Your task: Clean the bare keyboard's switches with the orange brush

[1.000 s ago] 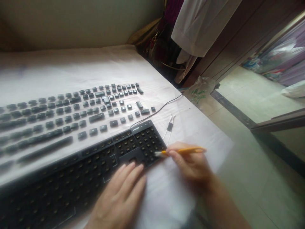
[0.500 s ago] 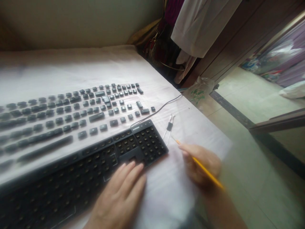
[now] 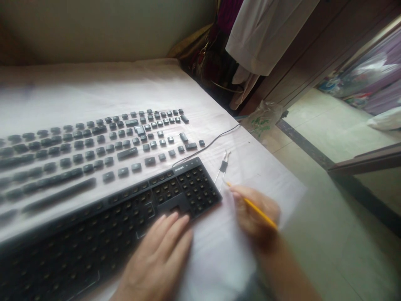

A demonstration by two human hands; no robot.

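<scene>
A black keyboard (image 3: pixel 171 203) with its keycaps off runs diagonally across the near left of the white-covered table. My left hand (image 3: pixel 158 255) lies with its fingers stretched out over the keyboard's front edge. My right hand (image 3: pixel 255 211) pinches a slim yellow tool (image 3: pixel 260 213), which looks like a thin brush; its pale tip is hard to make out. That tip points toward the keyboard's right corner, close to a wire keycap puller (image 3: pixel 223 166) with a black middle. Whether tip and puller touch, I cannot tell. Loose black keycaps (image 3: pixel 128 154) lie in rows behind the keyboard.
The keyboard's cable (image 3: pixel 219 136) trails off the table's right edge. Beyond that edge are a clear plastic bag (image 3: pixel 263 117) and the tiled floor (image 3: pixel 341 234). White cloth (image 3: pixel 263 37) hangs at the back, and a wall (image 3: pixel 103 29) stands behind the table.
My right hand has shifted slightly left and up with the yellow tool, toward the keycap puller and the keyboard's corner. My left hand has stayed in place.
</scene>
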